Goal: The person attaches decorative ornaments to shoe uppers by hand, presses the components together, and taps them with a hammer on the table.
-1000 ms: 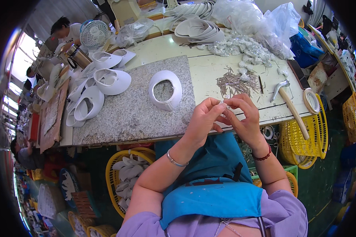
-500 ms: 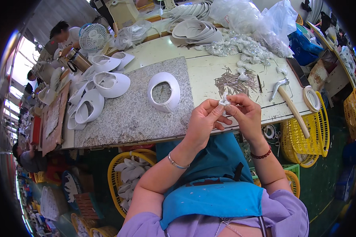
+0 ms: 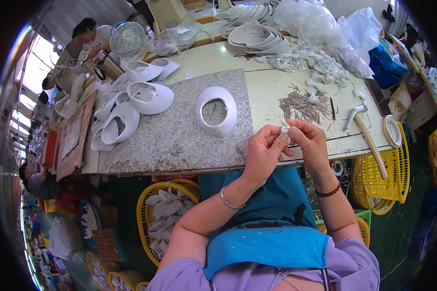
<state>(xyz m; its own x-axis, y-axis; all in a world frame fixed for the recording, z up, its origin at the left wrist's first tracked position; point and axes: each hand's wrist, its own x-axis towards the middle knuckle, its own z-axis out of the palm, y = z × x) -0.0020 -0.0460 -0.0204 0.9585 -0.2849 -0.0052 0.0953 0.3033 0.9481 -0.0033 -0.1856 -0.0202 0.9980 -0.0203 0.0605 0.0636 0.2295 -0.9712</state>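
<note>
Between the fingertips of both hands is a small white bow-like trim piece (image 3: 285, 128), held just over the table's front edge. My left hand (image 3: 266, 151) pinches it from one side, my right hand (image 3: 308, 141) from the other; fingers cover much of it. To the left, a white visor-shaped piece with an open oval middle (image 3: 229, 116) lies on a speckled grey board (image 3: 172, 140). Beyond my hands is a heap of thin brown sticks (image 3: 296, 105). Past that spreads a pile of white glittery trim pieces (image 3: 303, 60).
A wooden-handled hammer (image 3: 372, 145) and a roll of white tape (image 3: 392, 131) lie at the right edge. More white visors (image 3: 150, 99) crowd the board's left side. Yellow baskets (image 3: 143, 213) stand below the table. Clear plastic bags (image 3: 357, 36) sit at the back right.
The view has shifted a little, so the whole scene sits further right. Both hands still pinch the white trim piece, with the fingers slightly repositioned and more of it showing upward.
</note>
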